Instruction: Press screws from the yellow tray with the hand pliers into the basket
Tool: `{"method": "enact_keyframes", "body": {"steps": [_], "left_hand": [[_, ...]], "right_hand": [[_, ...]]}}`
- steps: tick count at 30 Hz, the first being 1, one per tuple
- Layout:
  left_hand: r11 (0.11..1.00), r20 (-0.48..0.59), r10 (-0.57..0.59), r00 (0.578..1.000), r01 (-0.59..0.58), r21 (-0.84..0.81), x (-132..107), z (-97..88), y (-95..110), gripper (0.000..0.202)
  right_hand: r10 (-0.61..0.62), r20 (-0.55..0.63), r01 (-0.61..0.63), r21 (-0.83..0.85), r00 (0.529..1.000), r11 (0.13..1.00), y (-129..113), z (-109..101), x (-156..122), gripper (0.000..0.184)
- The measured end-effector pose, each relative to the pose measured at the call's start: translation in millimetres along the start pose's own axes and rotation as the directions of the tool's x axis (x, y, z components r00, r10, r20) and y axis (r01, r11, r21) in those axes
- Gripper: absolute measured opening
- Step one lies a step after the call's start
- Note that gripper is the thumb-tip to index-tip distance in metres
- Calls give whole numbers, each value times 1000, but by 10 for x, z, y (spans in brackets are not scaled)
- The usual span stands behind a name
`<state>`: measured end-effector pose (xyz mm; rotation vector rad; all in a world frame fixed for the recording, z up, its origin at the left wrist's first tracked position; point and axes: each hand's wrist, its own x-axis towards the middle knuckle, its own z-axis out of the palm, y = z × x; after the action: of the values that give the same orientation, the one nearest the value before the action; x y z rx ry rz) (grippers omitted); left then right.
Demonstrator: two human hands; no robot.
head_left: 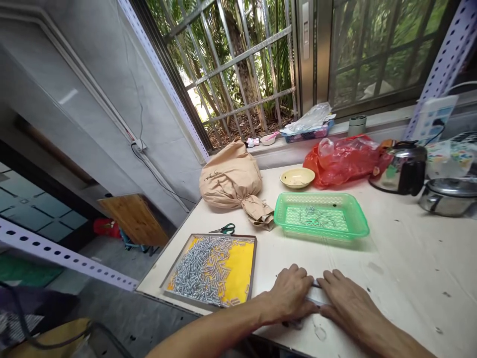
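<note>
My left hand [290, 293] and my right hand [345, 298] rest side by side, palms down, on the white table [410, 258] near its front edge. Their fingers curl over a thin pale strip [316, 284] that shows between them; most of it is hidden under the hands. To the left of my left hand lies a framed yellow tray [242, 266] heaped with several small silver metal pieces [197, 271]. Beyond the hands stands a green plastic basket [321, 217] with several of the same pieces in it.
Scissors [224, 229] lie behind the yellow tray. A tied brown bag [233, 181], a yellow bowl [297, 177], a red plastic bag [345, 159], a kettle [402, 166] and a steel pot [449, 196] stand along the back by the barred window.
</note>
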<state>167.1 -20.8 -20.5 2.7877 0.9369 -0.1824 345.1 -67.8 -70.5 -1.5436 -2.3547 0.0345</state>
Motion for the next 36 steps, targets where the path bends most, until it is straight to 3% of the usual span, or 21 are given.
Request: {"method": "enact_keyframes", "body": {"steps": [4,7,11,13,15,20,24,27,30,33,35,36], "left_hand": [[1000,-8,-25,1000,25,15,54,28,2,30],[999,5,-30,1000,30,18,144,-22,-42,26],[999,-57,-41,998,42,17,141,-36,-54,27],[999,-130,-32,991,32,4,56,28,1,24],[1000,-208,1,978,-6,-22,-54,123,88,22],[996,-311,-2,950,-26,-84,-211,301,282,25],[994,-298,4,954,-36,-100,-178,331,322,25],[992,-335,17,942,-58,-113,-179,336,374,25],[981,-408,44,912,-116,-154,-318,329,487,26],[963,-448,120,886,-213,-164,-603,261,531,23],[979,-482,76,873,-157,-131,-815,164,416,20],[991,-505,2,863,-69,-114,-912,103,303,20]], "right_hand": [[46,1,-46,5,999,999,-41,80,25,6],[87,17,-87,-1,996,996,-73,73,70,14],[123,58,-117,-90,991,989,-47,-115,132,11],[99,66,-93,-82,993,992,3,-234,134,30],[49,95,-45,-37,994,998,66,-324,125,37],[76,185,-75,-14,980,997,240,-353,189,21],[122,168,-108,-89,978,990,394,-307,361,23],[134,178,-113,-122,975,986,370,-352,480,22],[-16,206,27,-52,978,998,131,-436,554,22],[-288,256,272,97,923,957,-200,-444,598,19],[-399,295,373,144,868,917,-383,-376,627,14],[-423,316,398,144,849,906,-453,-325,645,13]]}}
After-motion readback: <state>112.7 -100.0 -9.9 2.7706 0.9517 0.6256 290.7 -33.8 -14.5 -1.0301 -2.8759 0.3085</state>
